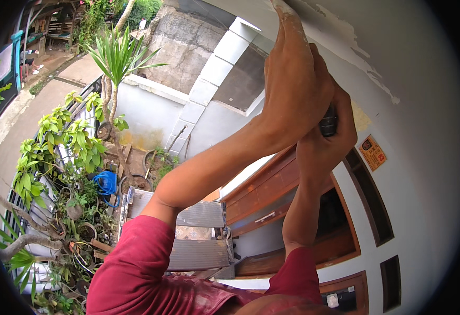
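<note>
My right hand (340, 118) is raised overhead and closed around a ridged black handle (328, 123). The tool's other end is hidden behind my hands. In front of it and overlapping it is my left hand (298, 86), with its back toward me. Its visible fingers stretch up to the top edge of the view, with pale dust or paste on them. Whatever lies under those fingers is out of sight. Close beside both hands, the white wall surface (414, 79) carries a ragged, torn-looking patch (353, 44).
Below me stands a dusty ladder-like stand with wide grey treads (198, 254). A brown wooden door frame (264, 207) and narrow wall openings (369, 199) lie to the right. Potted plants (75, 210), a blue container (105, 181) and a tall spiky plant (117, 58) fill the left.
</note>
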`<state>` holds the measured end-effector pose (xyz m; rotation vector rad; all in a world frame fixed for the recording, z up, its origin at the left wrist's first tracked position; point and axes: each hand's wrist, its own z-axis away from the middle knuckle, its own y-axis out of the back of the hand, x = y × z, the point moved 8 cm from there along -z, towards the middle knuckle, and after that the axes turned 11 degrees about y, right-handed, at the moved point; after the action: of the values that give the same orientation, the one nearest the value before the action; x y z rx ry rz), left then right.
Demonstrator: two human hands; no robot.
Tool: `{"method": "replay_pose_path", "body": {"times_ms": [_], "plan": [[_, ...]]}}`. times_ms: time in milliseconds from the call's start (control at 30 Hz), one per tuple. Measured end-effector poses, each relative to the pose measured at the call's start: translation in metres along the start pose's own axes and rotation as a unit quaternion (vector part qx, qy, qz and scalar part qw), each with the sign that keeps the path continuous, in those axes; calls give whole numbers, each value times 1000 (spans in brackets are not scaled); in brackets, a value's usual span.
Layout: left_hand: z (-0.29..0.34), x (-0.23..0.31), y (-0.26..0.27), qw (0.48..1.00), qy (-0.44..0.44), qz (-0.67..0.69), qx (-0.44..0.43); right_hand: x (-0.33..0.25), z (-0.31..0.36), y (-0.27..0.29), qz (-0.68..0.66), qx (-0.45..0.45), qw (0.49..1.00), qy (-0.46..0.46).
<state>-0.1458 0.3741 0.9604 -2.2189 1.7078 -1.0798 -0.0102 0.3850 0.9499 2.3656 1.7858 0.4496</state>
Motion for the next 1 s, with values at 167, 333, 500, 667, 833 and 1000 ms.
{"method": "replay_pose_path", "body": {"times_ms": [167, 333, 500, 667, 833, 1000], "plan": [[29, 8, -8, 991, -123, -31, 45, -9, 24, 16, 22, 40, 999, 29], [36, 11, -19, 996, -70, -22, -46, -7, 30, 27, 35, 69, 997, 16], [32, 9, -17, 997, -40, -51, -39, -3, 32, 22, 3, 53, 999, 5], [38, -4, -10, 991, -102, -87, -13, 5, 32, 15, -72, 73, 995, -19], [43, -34, 18, 989, -75, -122, -21, 11, 60, -20, -146, 69, 984, -78], [50, -34, 35, 986, -9, -141, -83, 10, 81, -39, -209, 88, 968, -111]]}}
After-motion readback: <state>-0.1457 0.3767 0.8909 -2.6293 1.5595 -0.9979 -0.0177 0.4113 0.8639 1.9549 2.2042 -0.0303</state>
